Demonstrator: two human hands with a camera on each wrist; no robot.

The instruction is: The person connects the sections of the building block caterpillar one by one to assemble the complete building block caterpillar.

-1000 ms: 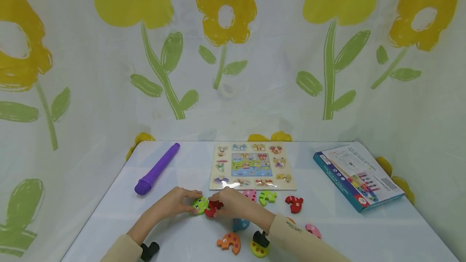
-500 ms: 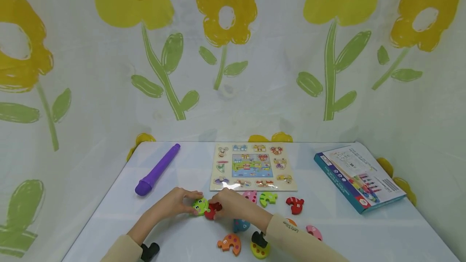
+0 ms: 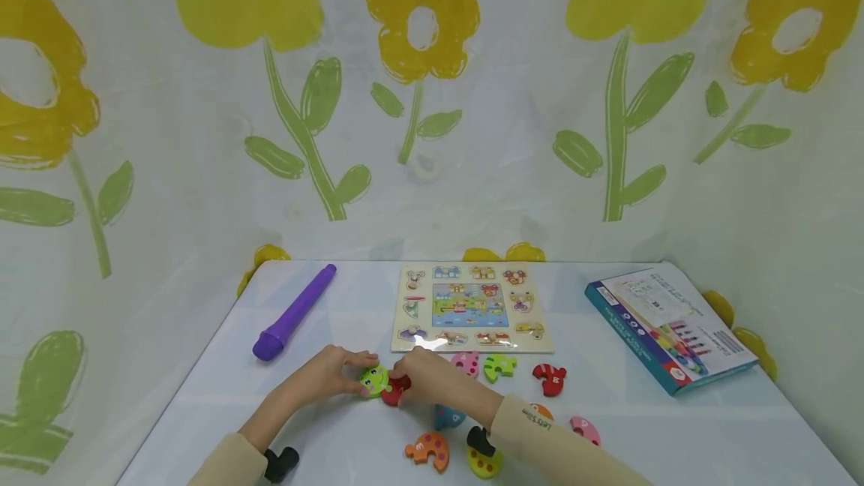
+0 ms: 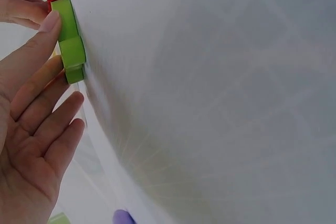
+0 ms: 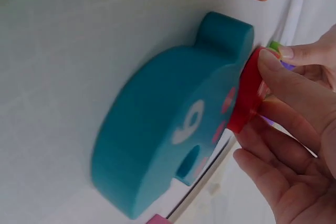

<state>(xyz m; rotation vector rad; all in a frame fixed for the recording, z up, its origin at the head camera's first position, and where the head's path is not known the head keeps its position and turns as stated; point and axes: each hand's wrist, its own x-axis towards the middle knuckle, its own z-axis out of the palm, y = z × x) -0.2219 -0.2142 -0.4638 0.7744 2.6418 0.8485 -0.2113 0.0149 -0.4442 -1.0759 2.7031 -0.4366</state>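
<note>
In the head view, my left hand (image 3: 327, 377) pinches a green puzzle piece (image 3: 373, 381) with a smiling face between thumb and fingers. My right hand (image 3: 427, 377) grips a red puzzle piece (image 3: 391, 394) right against the green one's side. Seen from the left wrist, the thumb lies on the near edge of the green piece (image 4: 72, 51), its other fingers spread behind. From the right wrist, thumb and fingers hold the red piece (image 5: 248, 95), partly hidden by the thumb. A blue piece numbered 6 (image 5: 152, 114) lies close by, partly under the right forearm in the head view.
Around the right forearm lie orange (image 3: 428, 451), yellow (image 3: 484, 463), pink (image 3: 584, 430), green (image 3: 499, 367) and red (image 3: 550, 379) puzzle pieces. Behind them is a wooden picture board (image 3: 472, 345). A purple microphone-shaped stick (image 3: 293, 317) lies left, a box (image 3: 668, 328) right.
Both hands and the two held pieces stay almost where they were, side by side. The head view has shifted very slightly.
</note>
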